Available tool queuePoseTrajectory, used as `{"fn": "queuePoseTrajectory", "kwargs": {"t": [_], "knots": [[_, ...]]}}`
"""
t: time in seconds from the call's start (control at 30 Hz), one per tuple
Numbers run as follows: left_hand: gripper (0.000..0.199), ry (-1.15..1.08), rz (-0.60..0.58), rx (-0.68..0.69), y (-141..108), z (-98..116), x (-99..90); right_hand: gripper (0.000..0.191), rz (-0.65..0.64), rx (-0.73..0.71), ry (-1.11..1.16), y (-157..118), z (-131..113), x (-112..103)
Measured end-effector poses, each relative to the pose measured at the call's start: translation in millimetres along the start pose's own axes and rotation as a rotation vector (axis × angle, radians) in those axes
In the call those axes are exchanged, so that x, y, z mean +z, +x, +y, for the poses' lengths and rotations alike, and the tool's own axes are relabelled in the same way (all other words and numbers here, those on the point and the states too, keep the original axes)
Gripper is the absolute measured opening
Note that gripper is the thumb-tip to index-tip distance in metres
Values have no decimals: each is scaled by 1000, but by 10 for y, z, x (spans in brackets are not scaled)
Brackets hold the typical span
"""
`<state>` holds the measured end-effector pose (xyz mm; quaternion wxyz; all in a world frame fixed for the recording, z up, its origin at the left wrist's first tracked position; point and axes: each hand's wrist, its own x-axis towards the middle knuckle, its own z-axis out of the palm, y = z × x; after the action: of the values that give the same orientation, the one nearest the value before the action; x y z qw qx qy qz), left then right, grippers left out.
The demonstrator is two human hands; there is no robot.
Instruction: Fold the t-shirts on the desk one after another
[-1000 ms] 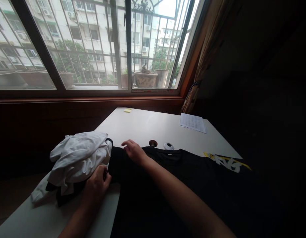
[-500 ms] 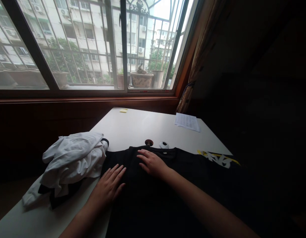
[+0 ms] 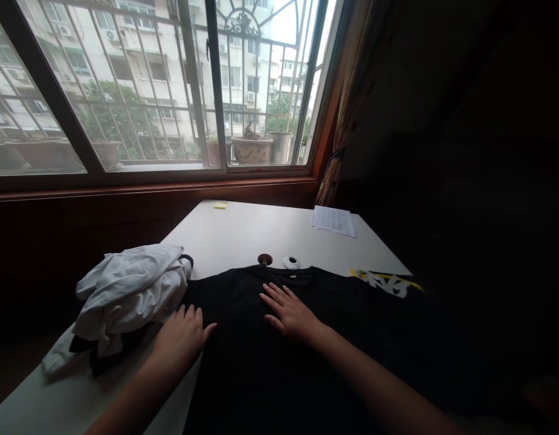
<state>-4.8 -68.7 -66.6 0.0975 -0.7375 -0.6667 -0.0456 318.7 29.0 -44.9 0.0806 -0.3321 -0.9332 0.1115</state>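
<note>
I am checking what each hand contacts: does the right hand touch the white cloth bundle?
Apart. The head view shows a stretch of the black shirt between the right hand and the white cloth bundle.

Room across the worktop (image 3: pixel 247 232)
I could pass between yellow note (image 3: pixel 220 205) and papers (image 3: pixel 333 221); a white cloth heap (image 3: pixel 132 290) crowds my left hand (image 3: pixel 184 332).

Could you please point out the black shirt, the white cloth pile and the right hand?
Black shirt (image 3: pixel 279 374): head view, on its dark front.
White cloth pile (image 3: pixel 130 295): head view, on its crumpled folds.
Right hand (image 3: pixel 292 314): head view, on the back of the hand.
</note>
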Motion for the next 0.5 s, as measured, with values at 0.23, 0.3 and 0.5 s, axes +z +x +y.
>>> {"fn": "queuePoseTrajectory", "kwargs": {"t": [0.23,0.3,0.5], "knots": [[58,-173,-54,154,840,684,-68,62,33,-7,-13,15,-7,82],[61,-173,-83,98,1015,767,-3,63,30,-5,-10,-2,18,75],[68,-182,-146,19,1214,571,96,64,24,179,-52,-240,418,-69]]}}
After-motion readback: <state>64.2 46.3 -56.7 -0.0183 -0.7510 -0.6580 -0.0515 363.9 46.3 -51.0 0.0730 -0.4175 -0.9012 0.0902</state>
